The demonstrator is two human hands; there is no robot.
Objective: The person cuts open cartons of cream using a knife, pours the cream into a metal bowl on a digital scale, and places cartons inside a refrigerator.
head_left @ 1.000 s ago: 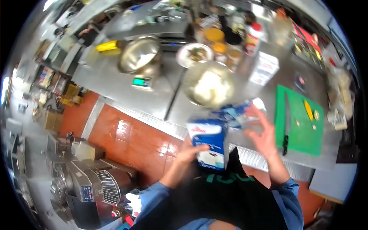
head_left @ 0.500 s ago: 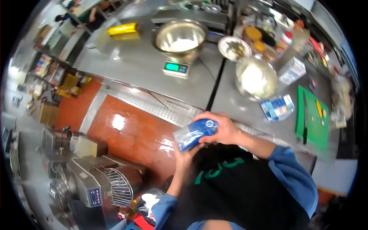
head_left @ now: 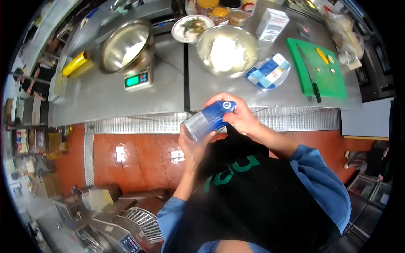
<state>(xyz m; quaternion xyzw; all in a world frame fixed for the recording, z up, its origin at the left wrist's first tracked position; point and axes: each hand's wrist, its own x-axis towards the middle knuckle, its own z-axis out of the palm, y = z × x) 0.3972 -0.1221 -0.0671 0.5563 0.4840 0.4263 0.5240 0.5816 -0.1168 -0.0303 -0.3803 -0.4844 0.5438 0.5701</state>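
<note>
Both hands hold a blue-and-white packet (head_left: 211,119) in front of my apron, just short of the counter edge. My left hand (head_left: 192,145) is closed round its lower, whitish end. My right hand (head_left: 240,116) grips the blue end, the thumb near a round white mark. Beyond them on the steel counter, a metal bowl (head_left: 228,50) holds a white mass. Beside that bowl lies a flattened blue-and-white wrapper (head_left: 268,71).
A digital scale (head_left: 138,79) carries a steel bowl (head_left: 110,48). On the right, a green cutting board (head_left: 335,82) bears a black-handled knife (head_left: 311,76). A plate of herbs (head_left: 179,33), a white carton (head_left: 272,25) and a yellow roll (head_left: 76,63) also stand there. A mixer (head_left: 114,236) is at lower left.
My view has turned toward the right, so the counter things appear farther left and higher. Both hands still hold the packet, which now shows slightly higher in view.
</note>
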